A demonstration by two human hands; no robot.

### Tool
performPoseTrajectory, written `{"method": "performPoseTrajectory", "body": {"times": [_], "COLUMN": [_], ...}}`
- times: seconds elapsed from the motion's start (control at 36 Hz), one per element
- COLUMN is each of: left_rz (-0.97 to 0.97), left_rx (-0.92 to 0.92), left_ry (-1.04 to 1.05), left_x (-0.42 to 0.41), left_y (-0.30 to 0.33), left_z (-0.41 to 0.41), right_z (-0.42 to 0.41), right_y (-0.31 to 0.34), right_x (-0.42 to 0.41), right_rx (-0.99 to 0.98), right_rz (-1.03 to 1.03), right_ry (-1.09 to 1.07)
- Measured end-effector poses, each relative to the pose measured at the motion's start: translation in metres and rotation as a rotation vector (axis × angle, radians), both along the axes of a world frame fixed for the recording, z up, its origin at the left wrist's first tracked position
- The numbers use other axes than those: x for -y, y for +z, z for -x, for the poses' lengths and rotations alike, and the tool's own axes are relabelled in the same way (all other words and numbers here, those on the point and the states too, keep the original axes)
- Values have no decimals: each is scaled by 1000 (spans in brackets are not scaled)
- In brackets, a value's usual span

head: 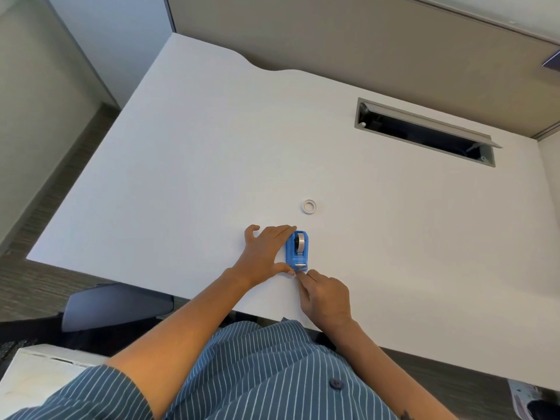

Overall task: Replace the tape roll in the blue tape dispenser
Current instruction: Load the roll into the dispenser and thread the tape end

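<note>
The blue tape dispenser [297, 250] stands on the white desk [188, 165] near its front edge, with a roll of tape [300, 241] seated in it. My left hand [266, 253] lies against the dispenser's left side, fingers along its far end and thumb at its near end, holding it. My right hand [325, 295] is just in front of the dispenser, fingertips pinched together at the metal cutter end; any tape between them is too small to make out. A small white ring [309, 206], an empty tape core, lies flat on the desk beyond the dispenser.
A rectangular cable slot [424, 133] with an open grey flap is cut into the desk at the far right. A partition wall [333, 37] runs behind the desk. A dark chair [118, 304] sits at the front left, and a pale box [39, 380] at the lower left.
</note>
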State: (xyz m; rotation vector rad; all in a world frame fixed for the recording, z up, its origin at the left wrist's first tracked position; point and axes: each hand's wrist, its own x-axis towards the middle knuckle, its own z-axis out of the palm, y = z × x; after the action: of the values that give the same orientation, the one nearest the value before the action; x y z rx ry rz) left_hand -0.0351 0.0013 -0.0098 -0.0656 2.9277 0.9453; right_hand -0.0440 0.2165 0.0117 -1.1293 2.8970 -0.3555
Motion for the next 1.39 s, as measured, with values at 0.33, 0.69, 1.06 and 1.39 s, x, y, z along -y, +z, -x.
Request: {"method": "performPoseTrajectory", "body": {"times": [0.33, 0.69, 1.06, 1.39], "left_rz": [11, 7, 11, 17], "left_rx": [-15, 4, 23, 48], "left_ry": [2, -2, 16, 51], "left_x": [0, -1, -4, -9], "left_y": [-1, 0, 3, 1], "left_z": [-1, -1, -4, -6], "right_z": [10, 16, 27, 45], "right_y": [0, -6, -10, -9], "right_x": [1, 5, 2, -2], "right_rx": [182, 226, 460, 651], "right_rz": [162, 112, 97, 137], "right_ry": [-312, -363, -364, -373]}}
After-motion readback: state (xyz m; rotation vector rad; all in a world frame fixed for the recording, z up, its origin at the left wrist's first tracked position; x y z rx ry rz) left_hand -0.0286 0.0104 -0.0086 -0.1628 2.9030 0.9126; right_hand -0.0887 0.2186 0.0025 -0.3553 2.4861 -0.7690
